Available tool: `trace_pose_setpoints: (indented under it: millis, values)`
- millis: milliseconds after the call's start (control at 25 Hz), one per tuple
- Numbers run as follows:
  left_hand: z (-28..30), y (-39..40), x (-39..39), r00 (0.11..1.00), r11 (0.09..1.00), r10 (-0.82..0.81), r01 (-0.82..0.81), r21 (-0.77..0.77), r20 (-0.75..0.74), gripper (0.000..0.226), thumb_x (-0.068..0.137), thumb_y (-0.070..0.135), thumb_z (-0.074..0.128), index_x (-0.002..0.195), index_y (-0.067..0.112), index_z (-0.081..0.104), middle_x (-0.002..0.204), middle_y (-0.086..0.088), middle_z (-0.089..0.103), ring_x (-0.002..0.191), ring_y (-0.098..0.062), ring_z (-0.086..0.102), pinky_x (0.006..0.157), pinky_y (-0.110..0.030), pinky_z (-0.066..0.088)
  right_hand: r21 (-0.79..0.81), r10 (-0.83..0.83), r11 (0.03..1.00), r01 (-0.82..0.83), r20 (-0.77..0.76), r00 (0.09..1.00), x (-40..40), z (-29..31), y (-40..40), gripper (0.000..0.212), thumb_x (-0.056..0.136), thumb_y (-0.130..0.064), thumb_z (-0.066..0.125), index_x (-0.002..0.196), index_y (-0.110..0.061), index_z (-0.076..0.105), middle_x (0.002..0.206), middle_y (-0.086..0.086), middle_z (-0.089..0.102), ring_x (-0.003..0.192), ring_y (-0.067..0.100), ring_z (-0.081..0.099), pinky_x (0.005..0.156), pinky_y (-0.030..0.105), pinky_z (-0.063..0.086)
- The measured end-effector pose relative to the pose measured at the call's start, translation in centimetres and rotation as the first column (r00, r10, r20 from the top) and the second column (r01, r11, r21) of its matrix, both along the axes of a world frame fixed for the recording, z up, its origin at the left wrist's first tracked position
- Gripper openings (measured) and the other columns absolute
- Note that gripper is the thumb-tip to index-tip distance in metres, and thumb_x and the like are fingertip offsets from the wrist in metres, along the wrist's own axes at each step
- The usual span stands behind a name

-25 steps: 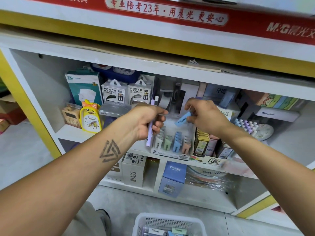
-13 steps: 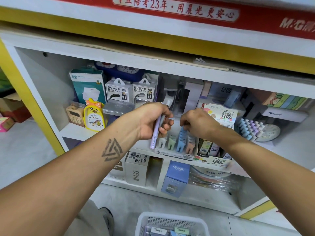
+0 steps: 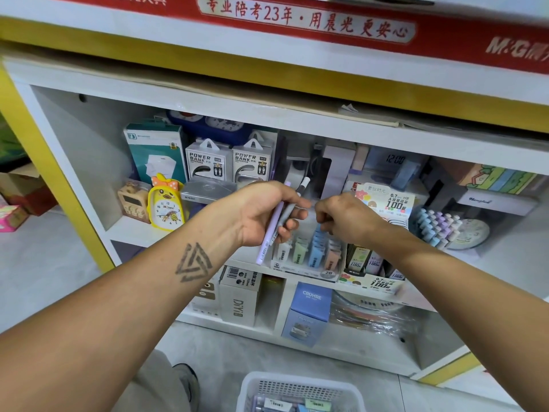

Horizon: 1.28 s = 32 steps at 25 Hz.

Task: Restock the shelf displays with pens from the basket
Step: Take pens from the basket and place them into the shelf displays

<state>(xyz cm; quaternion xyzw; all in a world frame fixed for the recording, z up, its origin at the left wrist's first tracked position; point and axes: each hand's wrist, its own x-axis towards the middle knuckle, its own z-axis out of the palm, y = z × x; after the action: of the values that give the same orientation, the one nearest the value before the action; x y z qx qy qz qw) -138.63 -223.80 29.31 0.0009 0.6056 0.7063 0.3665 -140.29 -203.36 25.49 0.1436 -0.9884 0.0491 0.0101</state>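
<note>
Head view: left hand (image 3: 267, 215) grips pens (image 3: 276, 224); right hand (image 3: 344, 217) curled over display tray (image 3: 306, 263), grasp unclear.

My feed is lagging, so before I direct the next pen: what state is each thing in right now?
left hand: grips the pens
pens: two, one lilac and one grey, held tilted in front of the shelf
right hand: fingers curled, down at the display tray; whether it holds anything cannot be seen
display tray: on the shelf, partly filled with upright pastel packs
basket: on the floor, items inside
</note>
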Motion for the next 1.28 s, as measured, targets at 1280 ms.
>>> trace_pose_setpoints:
  millis: [1280]
  values:
    - [-2.6, 17.7, 3.4, 0.983, 0.977, -0.179, 0.181, 0.111, -0.027, 0.023, 0.094, 0.021, 0.04, 0.081, 0.011, 0.056, 0.066, -0.005, 0.049, 0.052, -0.015, 0.038, 0.045, -0.024, 0.032, -0.653, -0.461, 0.742, 0.153, -0.33, 0.824, 12.6, 1.9, 19.2, 0.013, 0.087, -0.013, 0.075, 0.097, -0.018, 0.069, 0.082, 0.0, 0.069, 0.077, 0.017, 0.069, 0.077, 0.035, 0.059]
